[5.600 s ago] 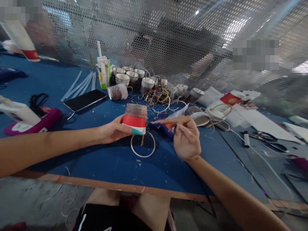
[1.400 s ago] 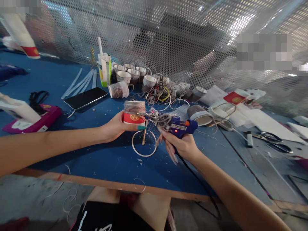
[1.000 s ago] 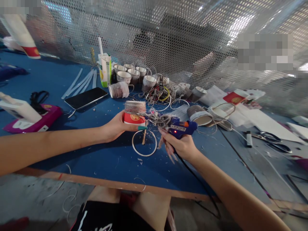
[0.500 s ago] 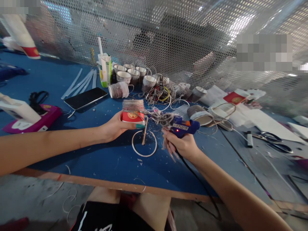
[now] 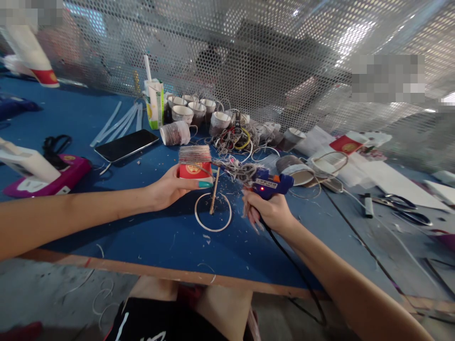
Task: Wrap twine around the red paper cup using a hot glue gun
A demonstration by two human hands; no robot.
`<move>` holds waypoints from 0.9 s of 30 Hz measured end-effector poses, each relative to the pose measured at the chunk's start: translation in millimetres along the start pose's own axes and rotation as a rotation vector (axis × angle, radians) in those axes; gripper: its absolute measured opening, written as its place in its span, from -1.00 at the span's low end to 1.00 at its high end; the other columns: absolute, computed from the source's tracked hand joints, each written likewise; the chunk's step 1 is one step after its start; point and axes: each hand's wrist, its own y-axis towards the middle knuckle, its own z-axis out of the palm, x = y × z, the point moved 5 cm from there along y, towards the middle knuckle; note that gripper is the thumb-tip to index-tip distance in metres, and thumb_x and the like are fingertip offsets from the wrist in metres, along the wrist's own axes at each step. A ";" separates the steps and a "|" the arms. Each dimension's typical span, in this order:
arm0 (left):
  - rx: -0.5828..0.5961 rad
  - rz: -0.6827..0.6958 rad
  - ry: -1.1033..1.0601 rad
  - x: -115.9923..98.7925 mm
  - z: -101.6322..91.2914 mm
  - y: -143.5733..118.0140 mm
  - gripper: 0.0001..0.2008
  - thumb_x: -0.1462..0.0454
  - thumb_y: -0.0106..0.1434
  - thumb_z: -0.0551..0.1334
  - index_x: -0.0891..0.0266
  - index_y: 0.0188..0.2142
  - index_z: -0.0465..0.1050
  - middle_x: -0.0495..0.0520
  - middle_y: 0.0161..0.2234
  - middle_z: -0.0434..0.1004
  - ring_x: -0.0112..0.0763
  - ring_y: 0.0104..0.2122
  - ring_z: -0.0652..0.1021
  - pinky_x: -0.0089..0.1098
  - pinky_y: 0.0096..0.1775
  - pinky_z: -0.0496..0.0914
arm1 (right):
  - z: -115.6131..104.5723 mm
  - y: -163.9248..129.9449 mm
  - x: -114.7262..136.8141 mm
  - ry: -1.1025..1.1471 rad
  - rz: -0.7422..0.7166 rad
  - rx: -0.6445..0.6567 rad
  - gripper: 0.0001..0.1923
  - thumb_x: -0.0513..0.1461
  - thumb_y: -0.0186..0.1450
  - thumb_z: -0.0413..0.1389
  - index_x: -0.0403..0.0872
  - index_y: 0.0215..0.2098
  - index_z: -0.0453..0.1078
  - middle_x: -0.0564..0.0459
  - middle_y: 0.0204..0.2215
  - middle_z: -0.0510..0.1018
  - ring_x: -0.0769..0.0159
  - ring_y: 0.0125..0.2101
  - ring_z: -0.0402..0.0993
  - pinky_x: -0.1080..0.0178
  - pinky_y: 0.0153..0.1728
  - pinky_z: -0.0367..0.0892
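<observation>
Head view | left hand (image 5: 172,188) grips cord-wrapped red cup (image 5: 194,171) | right hand (image 5: 270,208) grasps blue glue gun (image 5: 275,183), tip just beside cup

Rough twine (image 5: 194,154) wraps a smooth paper cup (image 5: 192,171) near a plastic glue gun (image 5: 274,184), matt counter (image 5: 156,241) and metal mesh (image 5: 170,47).

a phone (image 5: 126,146) lies near a drink carton (image 5: 155,106), before a perforated screen (image 5: 270,61).
</observation>
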 end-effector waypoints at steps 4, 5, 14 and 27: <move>-0.014 0.022 -0.022 -0.3 -0.6 0.3 -0.47 0.49 -0.16 0.47 0.29 -0.14 0.46 0.04 -0.24 0.64 -0.31 -0.19 0.63 -0.23 0.05 0.40 | -0.5 0.6 -1.8 0.009 -0.002 0.007 -0.51 -0.11 0.15 0.15 0.03 -0.85 0.11 0.12 -0.93 0.20 0.37 -0.85 0.24 0.23 -0.67 0.36; -0.022 0.034 -0.028 -0.9 -0.9 0.5 -0.45 0.49 -0.15 0.46 0.28 -0.12 0.44 0.04 -0.23 0.64 -0.31 -0.19 0.63 -0.23 0.05 0.41 | -1.6 1.4 -2.2 0.014 -0.007 -0.005 -0.53 -0.10 0.16 0.13 0.03 -0.82 0.12 0.13 -0.92 0.19 0.37 -0.85 0.22 0.23 -0.70 0.33; -0.066 0.015 -0.024 -1.4 -3.6 1.5 -0.37 0.52 -0.17 0.47 0.26 -0.09 0.34 0.01 -0.22 0.60 -0.39 -0.21 0.61 -0.26 0.02 0.44 | -31.4 18.7 -19.7 -0.748 -0.164 -0.478 -0.38 0.11 -0.02 0.31 -0.06 -0.22 0.20 -0.23 -0.21 0.47 -0.14 -0.15 0.46 -0.13 -0.17 0.40; -0.100 0.066 0.161 3.4 3.1 1.2 -0.24 0.47 -0.26 0.56 0.16 -0.12 0.20 -0.02 -0.18 0.53 -0.36 -0.20 0.57 -0.15 0.03 0.42 | 5.6 -30.4 29.9 -0.578 -1.061 -0.374 -0.54 -0.31 0.11 0.15 0.04 -0.03 0.22 -0.03 -0.19 0.49 0.08 -0.17 0.47 -0.01 -0.13 0.27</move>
